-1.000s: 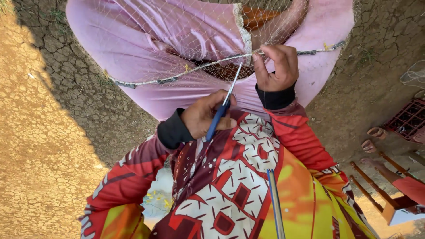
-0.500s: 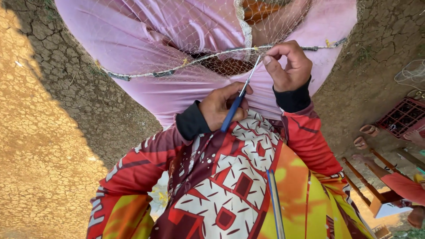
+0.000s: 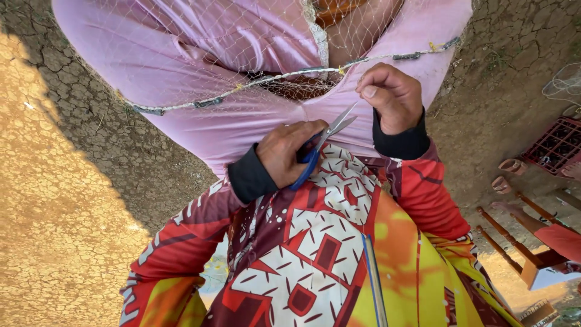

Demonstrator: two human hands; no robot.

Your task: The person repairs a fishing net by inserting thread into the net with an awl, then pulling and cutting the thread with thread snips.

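My left hand grips blue-handled scissors, whose blades point up and right, slightly parted, just below the net's edge. My right hand pinches the weighted cord that runs along the edge of a fine fishing net. The net lies spread over my lap in pink trousers. The scissor tips stand a little left of my right thumb, close to the cord. Black cuffs and a red and yellow patterned shirt cover my arms and chest.
Cracked dry earth lies to the left, partly in sunlight. At the right stand a red crate and a wooden chair, with another person's feet in sandals near them. A second net bundle shows at the right edge.
My left hand has drawn the scissors down from the cord, and their blades now show parted. My right hand keeps its pinch on the cord and has shifted slightly.
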